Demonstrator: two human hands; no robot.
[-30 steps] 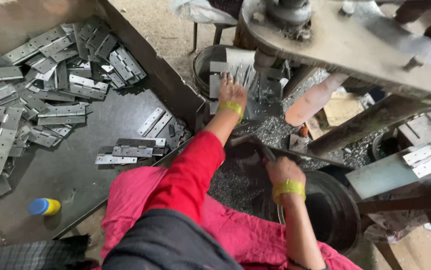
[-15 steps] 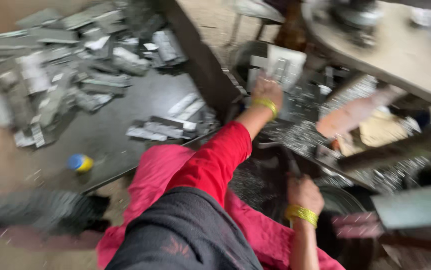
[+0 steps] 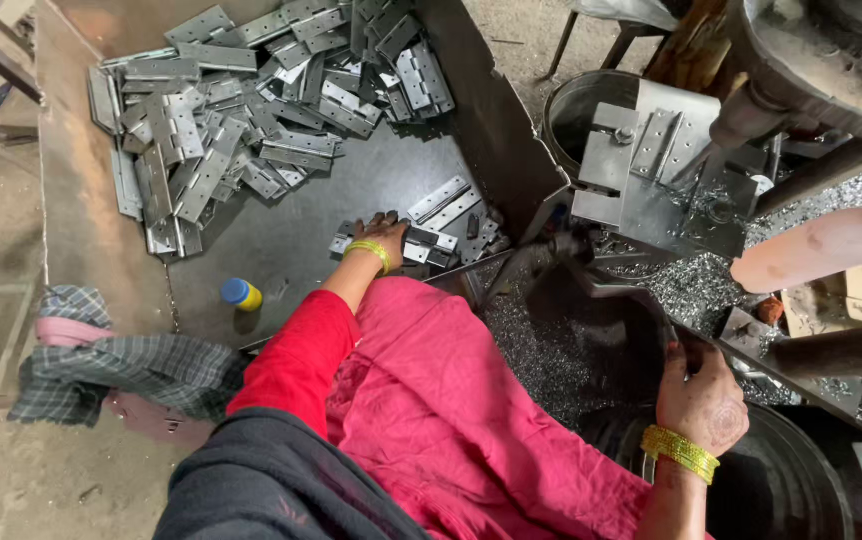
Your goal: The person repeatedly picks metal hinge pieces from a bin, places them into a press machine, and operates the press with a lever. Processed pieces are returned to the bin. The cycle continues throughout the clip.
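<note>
My left hand (image 3: 379,233), with a yellow bangle at the wrist, rests on a small pile of grey metal hinges (image 3: 441,215) at the near edge of a dark steel tray (image 3: 281,260); whether it grips one is hidden. My right hand (image 3: 699,388), also wearing yellow bangles, is closed on a dark metal lever (image 3: 651,310) at the drilling machine. A metal jig block (image 3: 636,165) sits under the machine, ringed by silver shavings (image 3: 691,280). I wear a pink dress with red sleeves.
A big heap of hinges (image 3: 241,120) fills the tray's far side. A small blue-and-yellow bottle (image 3: 241,294) stands on the tray. Checked cloth (image 3: 121,365) lies at left. A round metal drum (image 3: 576,100) and a dark pan (image 3: 801,480) flank the machine.
My left hand has left the jig by the machine and swung left to the small hinge pile on the tray. My right hand stays at the lever. My view has turned left.
</note>
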